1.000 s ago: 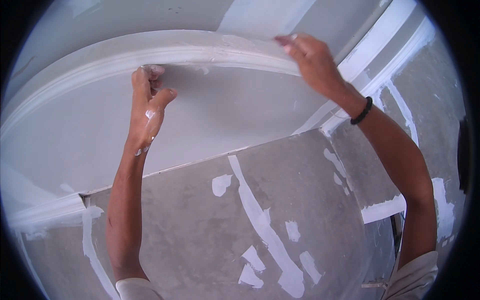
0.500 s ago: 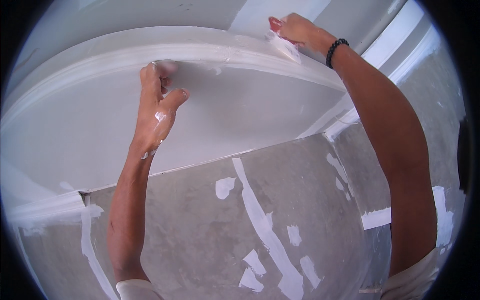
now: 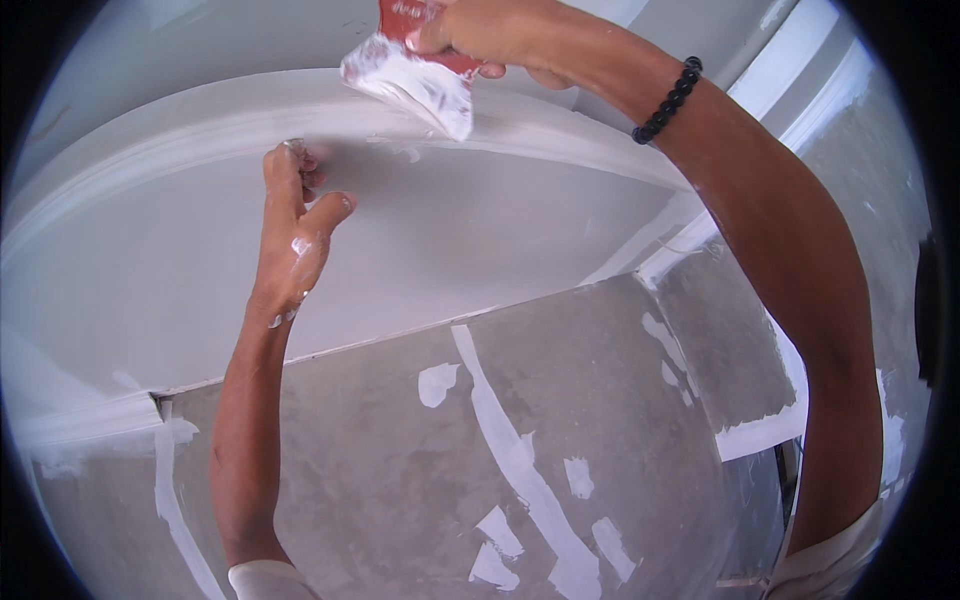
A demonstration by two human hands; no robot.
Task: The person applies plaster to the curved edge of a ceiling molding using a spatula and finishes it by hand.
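My right hand [image 3: 485, 30] grips a red-handled putty knife [image 3: 415, 85], its blade coated thickly in white putty. The blade points down and to the right, over the curved white moulding [image 3: 215, 115] on the ceiling. Raised to the moulding's lower edge, my left hand [image 3: 295, 210] has bent fingers and a thumb held well apart from them. No object shows in it, though the far fingers are partly hidden. White putty is smeared on the back of this hand and its wrist. Whether its fingertips touch the moulding I cannot tell.
A smooth pale panel [image 3: 450, 230] lies inside the moulding's curve. Below it, the grey wall [image 3: 360, 450] carries several white putty patches and a long white strip [image 3: 510, 455]. Straight white trim [image 3: 80, 420] meets the wall at the left.
My right hand has swung left along the moulding with the putty knife, bringing its white-coated blade into plain view. My left hand has shifted slightly left and down in the picture.
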